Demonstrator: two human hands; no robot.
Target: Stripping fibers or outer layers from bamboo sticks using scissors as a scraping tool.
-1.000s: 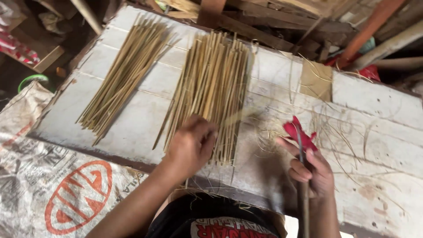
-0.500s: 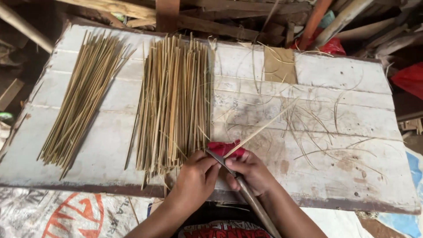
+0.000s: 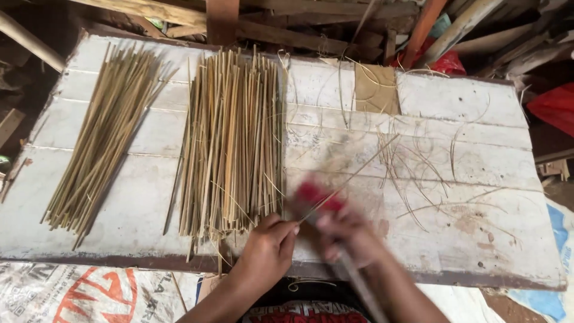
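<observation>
Since half a second ago both hands have stayed low at the near edge of the board, but the right hand is now smeared by motion blur, and the thin stick it works on reaches farther up and away to the right. The left hand sits palm down with its wrist toward the body, thumb and fingers pinched closed on the near end of that stick. Just to its right, the right hand is curled shut around a long dark tool with a red part above the knuckles; the blur hides how the fingers lie, and whether the tool has a blade cannot be told. The stick is pale, very slender and straight, rising from between the two hands at a slant over the white board. Directly ahead of the left hand, almost touching its fingertips, lies a loose spread of pale split sticks, their ends pointing toward the body. Farther to that hand's left lies a second, greener bundle, slanted. Ahead and to the right of the right hand, thin curly shavings are scattered on the board, with a brown square of cardboard beyond them.
</observation>
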